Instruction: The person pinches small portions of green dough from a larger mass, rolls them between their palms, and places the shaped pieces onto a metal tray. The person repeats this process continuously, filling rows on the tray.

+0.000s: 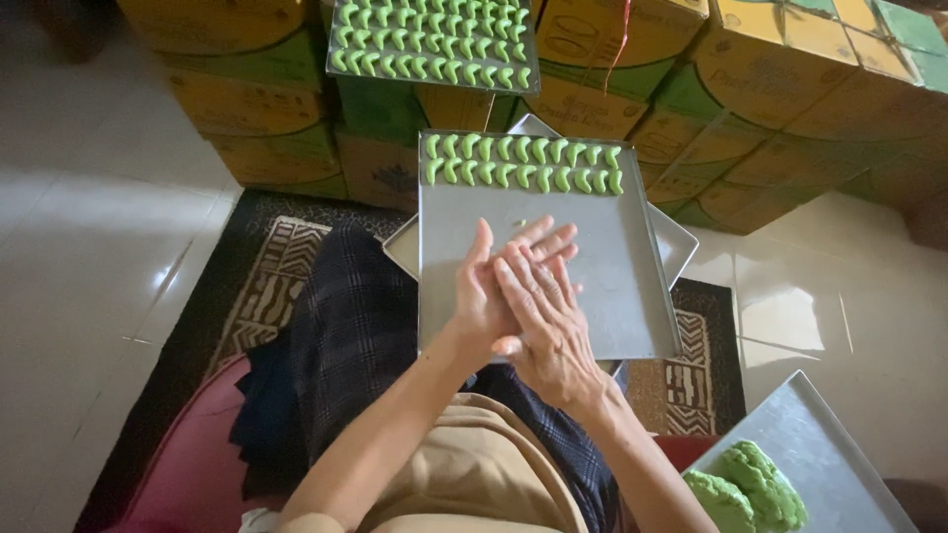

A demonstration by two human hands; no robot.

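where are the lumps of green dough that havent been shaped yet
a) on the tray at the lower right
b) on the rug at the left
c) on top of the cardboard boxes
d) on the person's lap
a: the lumps of green dough lie on the metal tray at the lower right corner, while the tray in front of the hands holds only rows of small shaped green crescents.

Near half of metal tray (632, 296) bare, open room for both hands; far edge blocked by two rows green crescent cookies (523, 163), w/ stacked cardboard boxes (790, 89) walling off beyond; dough lumps (746, 489) lower right.
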